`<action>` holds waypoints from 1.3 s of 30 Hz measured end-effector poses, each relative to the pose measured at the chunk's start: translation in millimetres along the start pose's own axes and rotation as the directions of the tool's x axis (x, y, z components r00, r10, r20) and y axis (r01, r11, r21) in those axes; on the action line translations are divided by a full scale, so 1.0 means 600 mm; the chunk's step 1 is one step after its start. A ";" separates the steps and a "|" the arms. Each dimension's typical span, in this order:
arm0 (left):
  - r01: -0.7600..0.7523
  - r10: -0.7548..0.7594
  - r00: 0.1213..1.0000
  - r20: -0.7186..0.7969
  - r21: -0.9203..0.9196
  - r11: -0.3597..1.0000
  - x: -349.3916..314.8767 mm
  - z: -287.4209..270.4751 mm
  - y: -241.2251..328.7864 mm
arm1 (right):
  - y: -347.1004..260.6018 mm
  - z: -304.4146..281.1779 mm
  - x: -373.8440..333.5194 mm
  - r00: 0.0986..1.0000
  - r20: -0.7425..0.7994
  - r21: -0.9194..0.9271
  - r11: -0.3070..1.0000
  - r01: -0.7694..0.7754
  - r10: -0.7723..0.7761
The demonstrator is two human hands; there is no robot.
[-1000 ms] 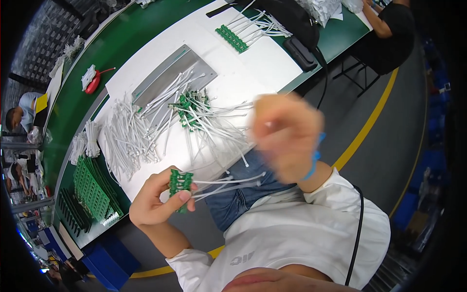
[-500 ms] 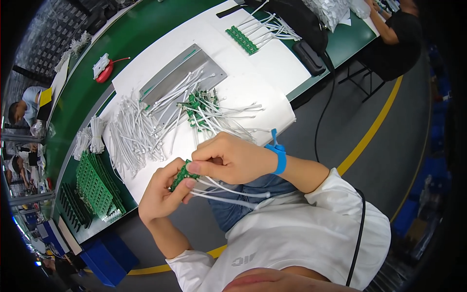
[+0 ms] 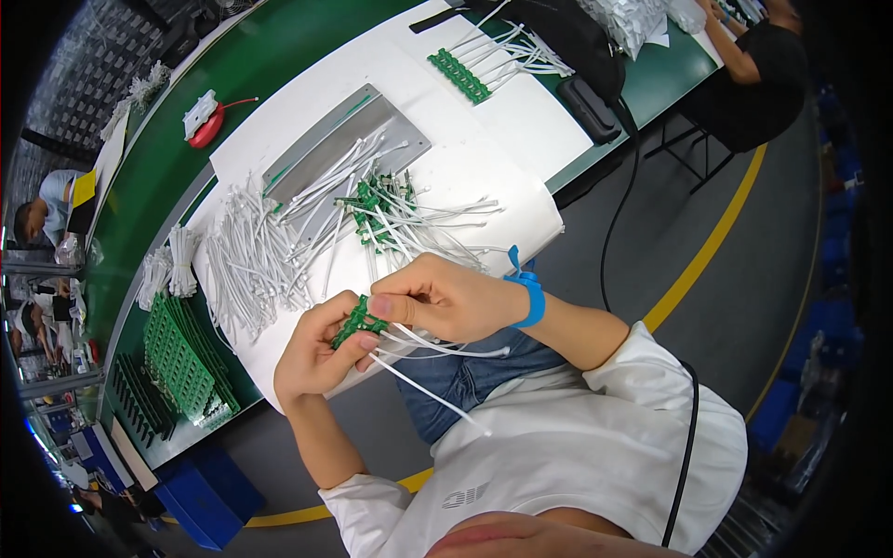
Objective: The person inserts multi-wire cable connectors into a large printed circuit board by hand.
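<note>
The left hand [image 3: 312, 361] clamps its fingers on the green board [image 3: 357, 322], which slants up-right to the right hand [image 3: 451, 298] at its upper end; whether those fingers pinch it, I cannot tell.

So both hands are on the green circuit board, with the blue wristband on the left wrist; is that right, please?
Not quite: the head view shows the blue wristband on the right wrist. The left hand and right hand are on the green circuit board.

The white cables [image 3: 246, 260] look like smooth plastic, the tray [image 3: 391, 127] matt metal, the shirt [image 3: 549, 423] soft cloth.
</note>
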State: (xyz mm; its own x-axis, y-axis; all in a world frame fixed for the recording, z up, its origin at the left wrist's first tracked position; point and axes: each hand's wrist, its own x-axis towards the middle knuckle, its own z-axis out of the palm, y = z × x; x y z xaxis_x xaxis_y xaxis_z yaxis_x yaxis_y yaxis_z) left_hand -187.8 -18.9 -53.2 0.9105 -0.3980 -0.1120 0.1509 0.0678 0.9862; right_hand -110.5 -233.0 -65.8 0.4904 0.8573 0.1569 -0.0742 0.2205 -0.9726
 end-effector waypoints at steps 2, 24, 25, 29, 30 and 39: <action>0.003 -0.003 1.000 0.011 0.015 1.000 0.003 -0.005 -0.009 | 0.002 0.002 -0.001 1.000 -0.008 0.002 1.000 0.019 -0.019; 0.099 -0.044 0.970 -0.239 0.221 0.970 0.035 0.010 0.021 | 0.012 -0.030 0.029 0.904 -0.179 -0.754 0.644 0.128 -0.389; 0.102 -0.043 0.972 -0.231 0.249 0.963 0.036 0.011 0.025 | 0.015 -0.029 0.028 0.912 -0.140 -0.752 0.640 0.156 -0.386; 0.048 -0.010 0.985 -0.171 0.222 0.974 0.035 0.016 0.018 | 0.011 -0.041 0.021 0.979 -0.087 -0.425 0.896 0.131 -0.184; 0.017 0.022 0.986 -0.166 0.225 0.974 0.035 0.014 0.013 | 0.014 -0.039 0.023 0.979 -0.087 -0.425 0.896 0.132 -0.186; -0.072 0.132 0.956 -0.260 0.227 0.971 0.032 0.031 0.017 | 0.010 -0.069 0.040 0.853 -0.387 -0.616 0.786 0.043 -0.350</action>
State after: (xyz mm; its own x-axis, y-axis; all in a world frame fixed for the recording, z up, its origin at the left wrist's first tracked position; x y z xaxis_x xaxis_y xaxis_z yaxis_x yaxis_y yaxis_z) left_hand -176.2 -42.9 -43.1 0.9910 -0.1337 -0.0087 -0.0065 -0.1131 0.9936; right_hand -63.3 -230.4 -75.1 0.7802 0.4743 0.4080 0.4981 -0.0763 -0.8638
